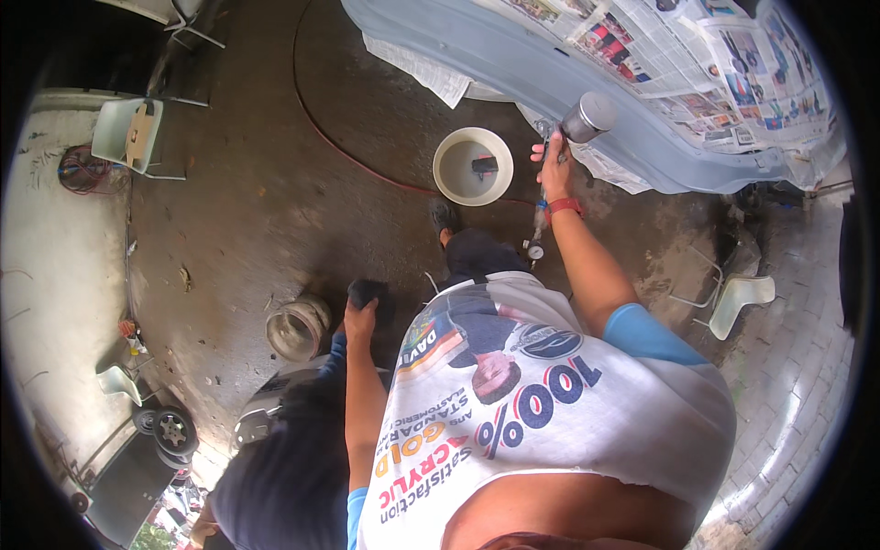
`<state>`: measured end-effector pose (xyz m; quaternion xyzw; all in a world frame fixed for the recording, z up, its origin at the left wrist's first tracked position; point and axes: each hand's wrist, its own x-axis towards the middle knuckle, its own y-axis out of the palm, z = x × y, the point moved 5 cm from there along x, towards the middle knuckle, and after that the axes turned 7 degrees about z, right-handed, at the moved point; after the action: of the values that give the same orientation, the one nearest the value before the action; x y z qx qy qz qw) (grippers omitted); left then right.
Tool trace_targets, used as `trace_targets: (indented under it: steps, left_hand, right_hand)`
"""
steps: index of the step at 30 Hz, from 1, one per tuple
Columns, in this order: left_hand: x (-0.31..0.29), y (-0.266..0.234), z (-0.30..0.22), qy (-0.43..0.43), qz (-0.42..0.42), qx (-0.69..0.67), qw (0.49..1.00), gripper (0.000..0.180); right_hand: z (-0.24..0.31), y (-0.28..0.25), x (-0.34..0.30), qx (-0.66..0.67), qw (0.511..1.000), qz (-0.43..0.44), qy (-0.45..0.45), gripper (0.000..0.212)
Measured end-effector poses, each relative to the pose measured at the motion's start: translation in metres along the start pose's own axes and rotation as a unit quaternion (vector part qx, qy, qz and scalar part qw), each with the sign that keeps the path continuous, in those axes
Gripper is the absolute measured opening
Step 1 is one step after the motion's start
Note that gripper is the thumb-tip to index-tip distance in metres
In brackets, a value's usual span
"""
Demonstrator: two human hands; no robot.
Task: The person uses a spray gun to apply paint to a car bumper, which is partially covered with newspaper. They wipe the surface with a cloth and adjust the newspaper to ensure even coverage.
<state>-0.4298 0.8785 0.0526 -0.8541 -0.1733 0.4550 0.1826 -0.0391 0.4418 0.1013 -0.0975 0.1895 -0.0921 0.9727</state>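
Observation:
My right hand is raised and shut on a spray gun with a round metal cup on top. It points at a grey-blue car body panel. From the gun's handle a hose with a small pressure gauge hangs down. Newspaper masks the upper part of the car. My left hand is low by my knee and grips a dark, pad-like object. I cannot tell what the pad is.
A white bucket with a dark item inside stands on the concrete floor, close to the car. A red hose curves across the floor. Also around are a metal tin, white chairs, wheels, and a dark-clothed figure at my lower left.

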Motion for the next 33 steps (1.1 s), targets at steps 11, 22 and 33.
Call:
trace_targets:
  steps: [11, 22, 33]
  left_hand:
    - [-0.012, -0.090, 0.108, -0.189, -0.044, 0.103, 0.976, 0.070]
    - [0.051, -0.157, 0.158, -0.196, 0.040, 0.041, 0.979, 0.061]
    - [0.245, -0.445, 0.129, -0.144, -0.026, -0.032, 0.989, 0.063]
  right_hand:
    - [0.011, 0.091, 0.050, 0.007, 1.000, -0.009, -0.025, 0.066]
    - [0.066, 0.224, 0.044, -0.010, 0.999, -0.010, -0.038, 0.066]
    - [0.124, 0.379, 0.010, 0.038, 0.994, -0.085, -0.057, 0.066]
